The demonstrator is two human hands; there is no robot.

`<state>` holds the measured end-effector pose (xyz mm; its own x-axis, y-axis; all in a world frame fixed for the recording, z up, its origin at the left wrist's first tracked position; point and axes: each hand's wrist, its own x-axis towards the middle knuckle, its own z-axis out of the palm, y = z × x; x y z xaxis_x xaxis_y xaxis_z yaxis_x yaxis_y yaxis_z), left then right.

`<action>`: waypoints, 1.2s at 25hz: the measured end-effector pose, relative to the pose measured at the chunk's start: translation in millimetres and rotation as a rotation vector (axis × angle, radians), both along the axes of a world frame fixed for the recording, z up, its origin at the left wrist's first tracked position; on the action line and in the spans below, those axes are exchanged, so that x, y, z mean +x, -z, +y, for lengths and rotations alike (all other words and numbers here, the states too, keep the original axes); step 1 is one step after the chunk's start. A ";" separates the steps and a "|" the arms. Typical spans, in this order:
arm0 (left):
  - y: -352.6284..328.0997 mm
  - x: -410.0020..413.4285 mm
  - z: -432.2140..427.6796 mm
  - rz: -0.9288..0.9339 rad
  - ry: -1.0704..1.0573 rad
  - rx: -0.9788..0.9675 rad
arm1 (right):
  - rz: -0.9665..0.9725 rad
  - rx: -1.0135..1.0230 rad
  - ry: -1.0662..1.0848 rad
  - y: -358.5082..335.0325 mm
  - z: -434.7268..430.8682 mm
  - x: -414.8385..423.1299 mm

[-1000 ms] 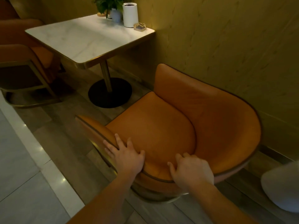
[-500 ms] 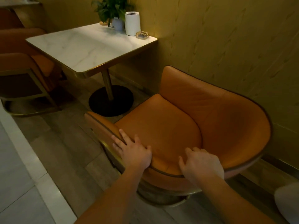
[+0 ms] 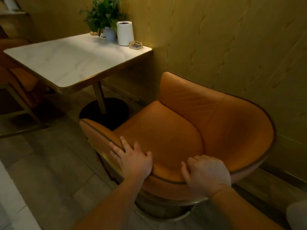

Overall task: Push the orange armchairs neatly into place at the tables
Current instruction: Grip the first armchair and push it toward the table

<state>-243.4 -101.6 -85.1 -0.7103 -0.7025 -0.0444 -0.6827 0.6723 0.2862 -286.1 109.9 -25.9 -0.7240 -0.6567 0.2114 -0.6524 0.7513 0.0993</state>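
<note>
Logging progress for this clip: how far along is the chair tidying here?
Done: the far armchair across the table looks tucked in. In hand: the left hand presses and the right hand grips the back rim of the near armchair. Left: its seat stops short of the table edge, so it probably needs pushing further in.

L hand (image 3: 132, 161) flat w/ fingers spread, R hand (image 3: 207, 171) curled over armchair (image 3: 166, 130) rim, both forearms extended fwd.

Bare left hand (image 3: 135, 161), right hand (image 3: 208, 173), forearms (image 3: 106, 206)
</note>
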 end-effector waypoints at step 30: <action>4.8 -128.4 -26.0 0.046 -0.046 0.002 | -0.097 -0.007 -0.008 -10.3 -29.9 -137.1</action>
<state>-371.7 -127.6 -89.9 -0.6789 -0.7341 -0.0136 -0.6987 0.6402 0.3195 -423.2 79.9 -15.6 -0.7357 -0.6615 0.1452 -0.6650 0.7462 0.0305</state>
